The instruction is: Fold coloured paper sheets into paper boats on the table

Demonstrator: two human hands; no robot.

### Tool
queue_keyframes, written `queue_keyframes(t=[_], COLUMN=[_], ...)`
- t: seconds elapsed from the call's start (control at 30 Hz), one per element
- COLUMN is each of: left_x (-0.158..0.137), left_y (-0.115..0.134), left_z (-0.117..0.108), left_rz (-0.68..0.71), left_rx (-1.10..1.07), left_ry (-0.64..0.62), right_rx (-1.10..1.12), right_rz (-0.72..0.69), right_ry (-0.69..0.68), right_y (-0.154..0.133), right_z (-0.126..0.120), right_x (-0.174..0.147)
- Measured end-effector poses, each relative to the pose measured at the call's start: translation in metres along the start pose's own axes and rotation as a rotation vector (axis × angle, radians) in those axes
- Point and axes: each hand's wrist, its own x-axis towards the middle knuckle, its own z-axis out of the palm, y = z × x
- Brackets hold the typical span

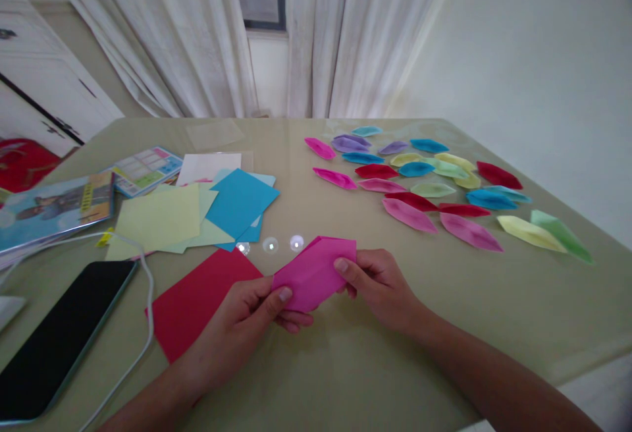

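Observation:
A folded pink sheet of origami paper [316, 274] is held above the table between both hands, with its corners folded in. My left hand [264, 307] is closed on its left end, thumb on top and fingers beneath. On the right end, my right hand [378, 284] pinches the paper between thumb and fingers. Below and behind my left wrist lies a red paper sheet [197, 300]. Several folded paper boats [409, 215] in pink, red, blue, yellow, green and purple are spread over the right side of the table.
Blue sheets [241, 201] and pale yellow sheets [153, 218] lie at the left. Beside them are booklets [148, 170], a magazine [64, 208], a dark-screened tablet or phone [64, 340] and a white cable [149, 294]. Curtains [187, 37] hang behind the table [306, 379].

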Motion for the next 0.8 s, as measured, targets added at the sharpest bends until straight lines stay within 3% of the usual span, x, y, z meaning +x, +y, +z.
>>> queue_keyframes(t=[0.8], left_x=[0.0003], left_y=[0.0030], left_z=[-0.0001], left_rz=[0.008], left_rx=[0.075], left_ry=[-0.007], right_rx=[-0.038], right_rz=[-0.006], right_ry=[-0.015], right_y=[-0.0005], right_z=[0.0004], right_x=[-0.0003])
